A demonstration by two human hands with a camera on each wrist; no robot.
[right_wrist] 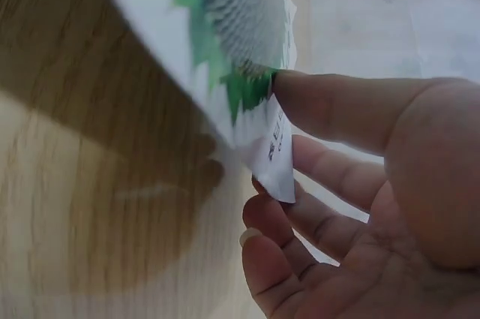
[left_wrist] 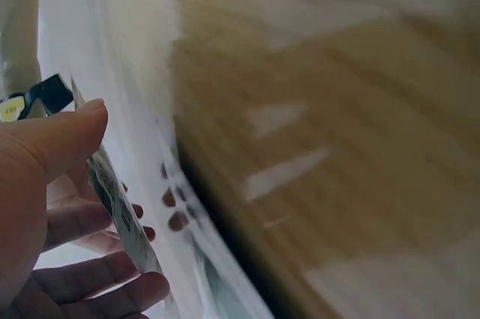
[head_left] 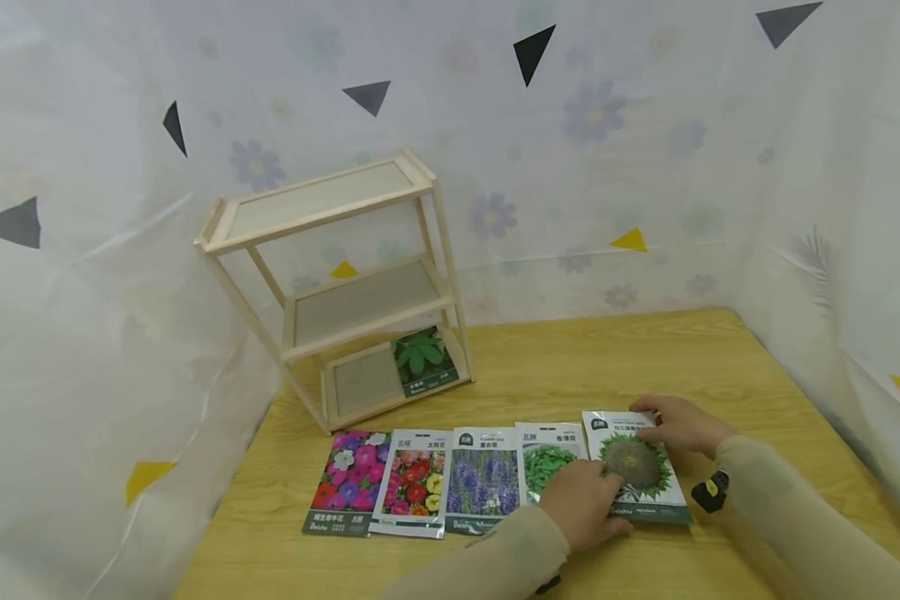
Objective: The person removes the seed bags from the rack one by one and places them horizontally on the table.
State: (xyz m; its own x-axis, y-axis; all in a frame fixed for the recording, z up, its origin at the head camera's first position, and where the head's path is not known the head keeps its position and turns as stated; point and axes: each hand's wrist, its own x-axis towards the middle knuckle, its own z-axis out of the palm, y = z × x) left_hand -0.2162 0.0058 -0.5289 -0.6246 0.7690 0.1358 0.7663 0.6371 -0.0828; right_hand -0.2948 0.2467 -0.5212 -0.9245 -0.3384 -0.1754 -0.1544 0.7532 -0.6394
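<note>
A sunflower seed packet (head_left: 633,467) is at the right end of a row of packets, its lower part tilted off the table. My right hand (head_left: 682,423) pinches its upper right corner, thumb on the printed face and fingers behind, as the right wrist view shows. At its left edge my left hand (head_left: 583,502) holds it between thumb and fingers. The left wrist view catches the packet (left_wrist: 124,218) nearly edge-on, with part of its barcoded back. Beside the left hand lies a green-leaf seed packet (head_left: 547,462), partly covered by that hand.
Further left lie a purple-flower packet (head_left: 483,483), a red-and-yellow-flower packet (head_left: 412,483) and a pink-flower packet (head_left: 352,475). Behind them stands a three-tier wooden rack (head_left: 375,308), with a dark green-leaf packet (head_left: 422,360) on its bottom shelf. Patterned sheeting (head_left: 487,167) surrounds the wooden table (head_left: 570,358).
</note>
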